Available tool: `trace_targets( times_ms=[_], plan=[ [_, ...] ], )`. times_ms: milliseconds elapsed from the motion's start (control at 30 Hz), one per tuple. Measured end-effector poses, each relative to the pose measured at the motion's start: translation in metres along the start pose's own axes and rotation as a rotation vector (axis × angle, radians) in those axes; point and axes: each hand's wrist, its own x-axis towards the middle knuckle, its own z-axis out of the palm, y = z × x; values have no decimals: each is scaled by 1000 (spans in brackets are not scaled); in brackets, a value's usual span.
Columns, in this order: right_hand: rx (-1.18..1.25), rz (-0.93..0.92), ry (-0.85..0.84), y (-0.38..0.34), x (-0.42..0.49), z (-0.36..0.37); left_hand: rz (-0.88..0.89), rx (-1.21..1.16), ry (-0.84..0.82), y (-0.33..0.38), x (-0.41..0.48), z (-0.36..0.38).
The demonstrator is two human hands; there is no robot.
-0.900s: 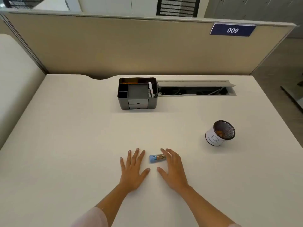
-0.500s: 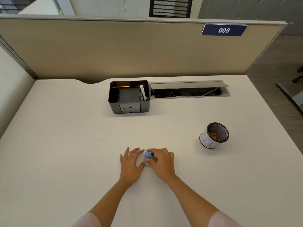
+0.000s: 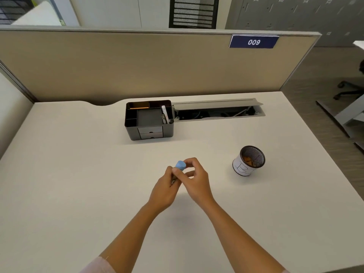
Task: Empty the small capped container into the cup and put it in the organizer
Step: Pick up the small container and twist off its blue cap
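Observation:
The small container's blue cap (image 3: 180,165) sticks up between my hands, above the middle of the desk. My left hand (image 3: 167,188) is wrapped around the container's body, which is mostly hidden. My right hand (image 3: 194,178) pinches at the cap with thumb and fingertips. The cup (image 3: 248,160), a black mesh pot with a white label, stands to the right and holds some orange-brown bits. The dark organizer (image 3: 149,119) with compartments and two small drawers stands at the back centre.
An open cable tray (image 3: 218,111) lies in the desk right of the organizer. A beige partition (image 3: 137,66) closes off the back. The desk's right edge (image 3: 323,154) drops to the floor, where a chair base shows.
The container lay on the desk between my flat hands. My right hand picked it up, and now both hands hold it upright above the desk, cap on top.

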Motion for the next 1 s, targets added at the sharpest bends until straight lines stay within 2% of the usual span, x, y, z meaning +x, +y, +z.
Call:
trace_targets(
  times_ms=[233,567,867,933,1000],
  plan=[
    [-278,-134,-24,-19,-10,-17,109,407,150,23,-11,-18],
    [-408,-510,95,-37,-14,-10,-8,606,174,52,-30,-35],
    [-337,-821,23,-43,-9,-12,-31,378,-133,52,-37,-41],
    [-344,-867,-1,-44,-9,-12,-55,250,-254,49,-36,-44],
    [-354,-935,-37,-48,-10,-13,-51,-1,-444,48,-39,-43]
  ],
)
